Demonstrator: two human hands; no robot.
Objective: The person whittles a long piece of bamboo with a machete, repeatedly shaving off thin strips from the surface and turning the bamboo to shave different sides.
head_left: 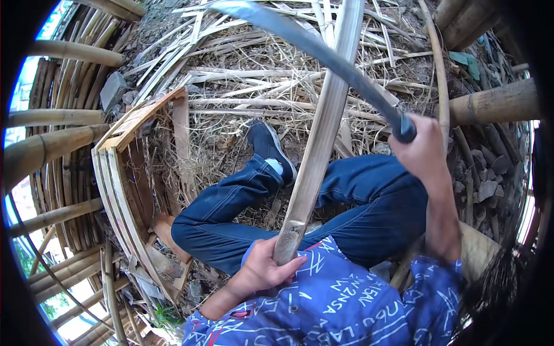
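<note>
A long, pale strip of split bamboo [323,127], its grain running lengthwise and a knobbly joint near the base, slanted upward from your lap, its far end cut off at the upper edge. Your left hand [267,267] was wrapped around the lower end, thumb on the near side, some fingers hidden beneath. Your right hand [421,147] was clenched around the handle of a long, curved, dark metal blade [346,69]; your fist hid most of that handle. The blade crossed in front of the strip; whether they touched was hard to make out. Its far end was pale and blurred.

Your blue shirt [360,308] bore white hand-drawn-looking characters; "W2NSA" and "LAB" seemed legible, the rest lost in folds. Below the strip lay your bent legs in dark blue denim jeans [375,199] and one dark shoe with a pale sole [270,147].

Thin, straw-coloured slivers [242,104] littered the brown earth. To the left leaned a slatted, angular wooden frame [124,190], near smooth, round bamboo poles [63,118].
</note>
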